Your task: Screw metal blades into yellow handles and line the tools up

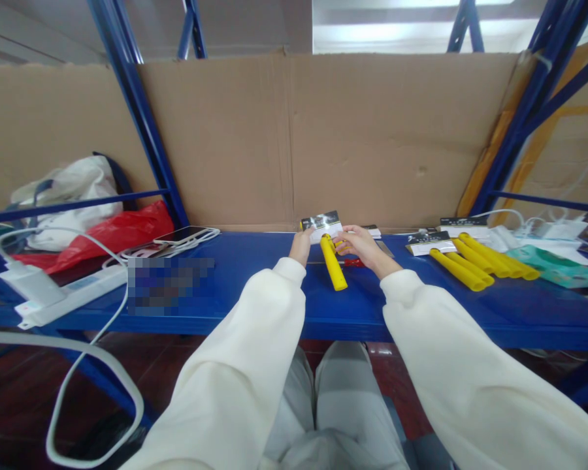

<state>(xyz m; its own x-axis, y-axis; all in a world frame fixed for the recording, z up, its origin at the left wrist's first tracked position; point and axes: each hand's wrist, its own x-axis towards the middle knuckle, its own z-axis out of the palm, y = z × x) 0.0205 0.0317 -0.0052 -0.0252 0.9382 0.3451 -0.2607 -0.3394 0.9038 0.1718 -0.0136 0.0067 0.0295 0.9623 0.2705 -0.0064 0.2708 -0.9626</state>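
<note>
Here, the held yellow tube (334,266) bears a black-and-white card (325,226).

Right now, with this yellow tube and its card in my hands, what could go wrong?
The card might crease if the yellow tube is tugged, since your left hand grips the card near its edge. Your right hand could knock the red object lying close by on the blue table. The white cable loops down below the tabletop at the left and might get snagged.
</note>
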